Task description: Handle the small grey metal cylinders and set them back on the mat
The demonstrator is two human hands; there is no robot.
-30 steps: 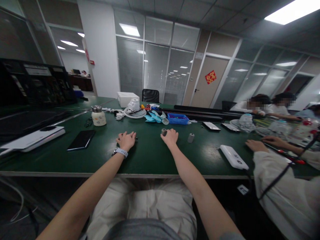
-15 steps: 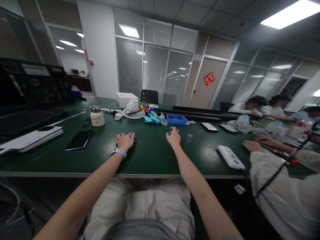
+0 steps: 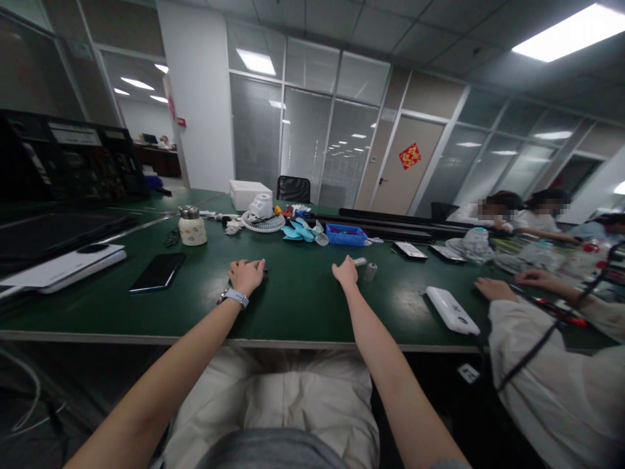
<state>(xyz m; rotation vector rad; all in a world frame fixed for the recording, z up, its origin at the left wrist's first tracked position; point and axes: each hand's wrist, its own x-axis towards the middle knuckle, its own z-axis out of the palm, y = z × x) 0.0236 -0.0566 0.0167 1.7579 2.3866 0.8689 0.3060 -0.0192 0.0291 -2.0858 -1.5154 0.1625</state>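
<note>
**Two small grey cylinders at my right hand, dark green worktop**

Item: my right hand [image 3: 346,271], just beyond mid-worktop. Fingers curled together; a pale grey, smooth, short cylinder [image 3: 361,262] lies tilted at their far side, apparently touching. The hand hides the contact, so I cannot tell whether they have hold of it.

Item: an upright, grey, metallic-looking cylinder [image 3: 371,272], just right of the first; whether the two touch is unclear.

Item: my left hand [image 3: 245,276], grey-strapped watch [image 3: 234,298] at the wrist. Fingers bent and partly spread, low over the worktop. A small dark piece [image 3: 265,269] shows at the fingertips; I cannot tell whether it is gripped.

Step in hand, by my judgement: handling the tilted cylinder. Any further move there calls for a light touch, so the upright one is not knocked.

Surface: a dark green, smooth worktop [image 3: 303,306]. At left, a black flat phone [image 3: 157,272] and a cream patterned bottle with metal lid [image 3: 192,229]. Behind, a round white fan grille [image 3: 263,223], light-blue fan blades [image 3: 299,230], a blue plastic tray [image 3: 347,241]. At right, a white oblong device [image 3: 452,310]; beyond it, a co-worker's hand [image 3: 495,289].

Room: glazed partitions [image 3: 254,124], a beige door [image 3: 403,192], a black chair [image 3: 293,189].
</note>
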